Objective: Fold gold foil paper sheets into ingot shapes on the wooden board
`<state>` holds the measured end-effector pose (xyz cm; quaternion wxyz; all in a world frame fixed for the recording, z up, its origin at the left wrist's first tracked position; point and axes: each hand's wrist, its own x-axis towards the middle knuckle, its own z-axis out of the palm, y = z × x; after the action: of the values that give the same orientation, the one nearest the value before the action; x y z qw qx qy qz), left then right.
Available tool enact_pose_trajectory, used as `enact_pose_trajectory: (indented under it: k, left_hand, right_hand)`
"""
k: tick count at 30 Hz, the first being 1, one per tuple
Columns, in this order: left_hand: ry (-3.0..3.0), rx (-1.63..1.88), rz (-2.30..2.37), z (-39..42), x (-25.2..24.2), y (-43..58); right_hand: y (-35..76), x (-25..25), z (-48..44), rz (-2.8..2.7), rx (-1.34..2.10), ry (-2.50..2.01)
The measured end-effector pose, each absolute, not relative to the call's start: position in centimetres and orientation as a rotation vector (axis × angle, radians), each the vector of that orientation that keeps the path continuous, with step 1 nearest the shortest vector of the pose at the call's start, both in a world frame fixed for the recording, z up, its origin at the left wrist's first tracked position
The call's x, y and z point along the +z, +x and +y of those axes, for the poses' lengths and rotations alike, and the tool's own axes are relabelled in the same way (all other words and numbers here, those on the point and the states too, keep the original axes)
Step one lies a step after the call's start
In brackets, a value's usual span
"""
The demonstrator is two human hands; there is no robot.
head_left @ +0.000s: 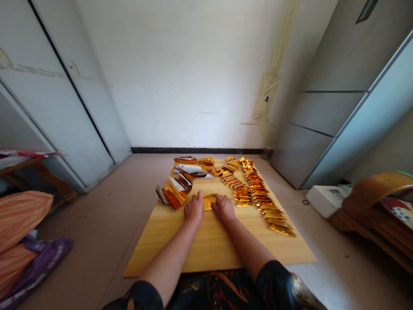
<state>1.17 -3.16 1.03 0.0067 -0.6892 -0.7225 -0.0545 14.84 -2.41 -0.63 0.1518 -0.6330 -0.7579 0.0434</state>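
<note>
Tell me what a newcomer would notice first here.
The shiny gold foil pieces stand out most, lined up in rows on the right of a pale wooden board on the floor. Left of them lies a loose foil heap. Nearer, the left hand and right hand flank another foil piece.

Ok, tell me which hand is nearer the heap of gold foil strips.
Left. The left hand sits just right of the heap of gold foil strips; the right hand lies farther off, past the small gold foil piece between the hands.
</note>
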Motion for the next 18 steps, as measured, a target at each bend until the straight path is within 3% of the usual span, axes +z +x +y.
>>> enact_pose_trajectory:
  k: [18]
  left_hand:
    - [-2.199, -0.147, -2.245, -3.14, 0.83, 0.85]
  right_hand:
    - [14.54, -0.15, -2.71, -2.308, -0.085, -1.899]
